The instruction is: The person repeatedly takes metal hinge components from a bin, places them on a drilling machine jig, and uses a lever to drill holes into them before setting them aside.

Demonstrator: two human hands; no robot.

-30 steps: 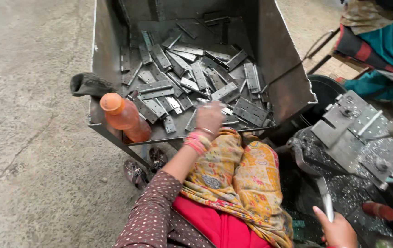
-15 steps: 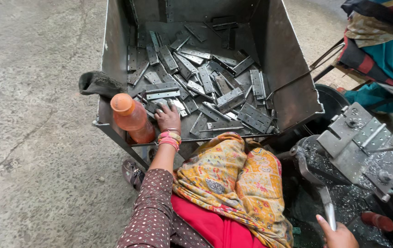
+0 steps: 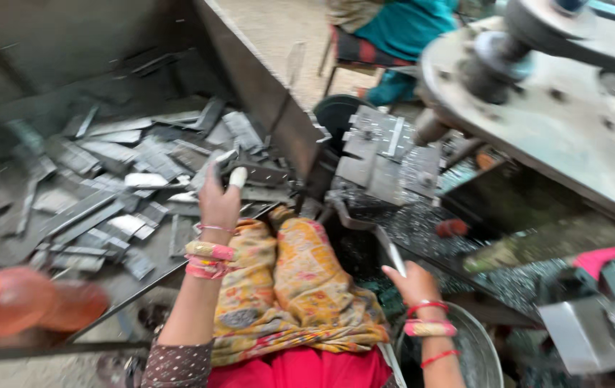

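So left hand pinching flat metal strip, long axis upright, over cart pile; right hand closed round thin rod, nearer press.

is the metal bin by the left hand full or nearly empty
Partly filled. Flat grey metal strips cover the floor of the bin, but its walls rise bare well above them. The left hand grips one strip.
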